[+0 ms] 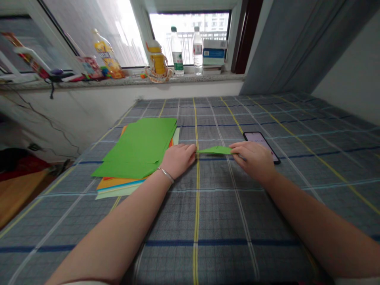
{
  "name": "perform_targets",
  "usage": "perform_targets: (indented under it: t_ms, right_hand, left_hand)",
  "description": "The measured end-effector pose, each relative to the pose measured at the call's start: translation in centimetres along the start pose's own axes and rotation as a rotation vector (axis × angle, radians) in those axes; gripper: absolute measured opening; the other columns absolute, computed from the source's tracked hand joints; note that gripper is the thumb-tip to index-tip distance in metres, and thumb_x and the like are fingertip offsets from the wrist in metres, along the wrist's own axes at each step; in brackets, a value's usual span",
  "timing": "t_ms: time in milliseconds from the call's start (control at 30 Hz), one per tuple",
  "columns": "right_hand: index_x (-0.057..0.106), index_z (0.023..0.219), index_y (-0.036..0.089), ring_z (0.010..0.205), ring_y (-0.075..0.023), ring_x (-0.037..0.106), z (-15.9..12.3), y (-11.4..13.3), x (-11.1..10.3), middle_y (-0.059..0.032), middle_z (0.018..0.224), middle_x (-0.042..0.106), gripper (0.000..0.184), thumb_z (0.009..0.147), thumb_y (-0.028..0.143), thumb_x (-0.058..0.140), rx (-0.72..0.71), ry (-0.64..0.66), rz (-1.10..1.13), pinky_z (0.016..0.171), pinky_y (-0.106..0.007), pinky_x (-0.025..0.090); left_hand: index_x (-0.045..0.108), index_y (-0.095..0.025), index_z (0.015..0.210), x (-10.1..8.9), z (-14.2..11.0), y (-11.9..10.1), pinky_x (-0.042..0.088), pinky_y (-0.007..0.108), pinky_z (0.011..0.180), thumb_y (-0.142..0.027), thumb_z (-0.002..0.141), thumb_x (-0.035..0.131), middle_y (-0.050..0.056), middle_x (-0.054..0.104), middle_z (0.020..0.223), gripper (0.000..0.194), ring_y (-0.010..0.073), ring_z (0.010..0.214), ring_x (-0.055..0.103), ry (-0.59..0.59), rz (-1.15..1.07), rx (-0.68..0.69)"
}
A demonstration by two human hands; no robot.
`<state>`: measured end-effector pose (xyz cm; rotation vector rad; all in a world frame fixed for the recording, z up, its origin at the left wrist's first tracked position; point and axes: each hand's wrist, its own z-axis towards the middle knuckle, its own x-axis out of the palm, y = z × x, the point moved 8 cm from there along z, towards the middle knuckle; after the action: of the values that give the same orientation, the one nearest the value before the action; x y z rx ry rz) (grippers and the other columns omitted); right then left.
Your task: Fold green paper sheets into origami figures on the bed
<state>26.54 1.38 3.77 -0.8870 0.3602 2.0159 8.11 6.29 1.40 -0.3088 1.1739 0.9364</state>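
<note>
Head view. The left hand (178, 160) lay palm down, fingers close together, its fingertips touching the left tip of a folded green paper strip (215, 150). The right hand (252, 160), fingers narrowly curled, covered and held the strip's right end, so the fold lay level between the hands. The strip rested on a checked cloth cover (208, 237), nearer its far edge. A stack of green paper sheets (136, 148) lay left of the left hand, over orange and pale sheets (118, 189). A smartphone (261, 145) lay just beyond the right hand. Past the far edge, on a window sill (124, 82), stood a clear plastic bottle (177, 51) and a matching clear bottle (197, 49), both capped; their contents could not be told.
</note>
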Motion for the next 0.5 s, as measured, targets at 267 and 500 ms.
perform_targets:
  t_ms: [267, 500]
  right_hand:
    - [0.063, 0.084, 0.018, 0.105, -0.0220, 0.061, 0.0, 0.0, 2.2, -0.0036, 0.107, 0.071, 0.008, 0.083, 0.015, 0.056, -0.007, 0.243, -0.040, 0.088, -0.034, 0.045]
    - [0.062, 0.083, 0.019, 0.104, -0.0225, 0.059, -0.8, -1.2, 4.6, -0.0066, 0.109, 0.069, 0.016, 0.082, 0.010, 0.049, 0.113, 0.449, -0.050, 0.085, -0.034, 0.044]
  left_hand:
    - [0.057, -0.019, 0.094, 1.0, -0.1, 0.3, 0.041, 0.031, 0.056, -0.020, 0.084, 0.049, 0.004, 0.069, 0.084, 0.013, 0.0231, 0.075, 0.065, 0.208, 0.065, -0.044]
    - [0.056, -0.019, 0.090, 1.8, -0.4, -0.5, 0.047, 0.033, 0.071, -0.016, 0.075, 0.052, 0.008, 0.065, 0.093, 0.016, 0.0241, 0.088, 0.058, 0.231, -0.092, -0.067]
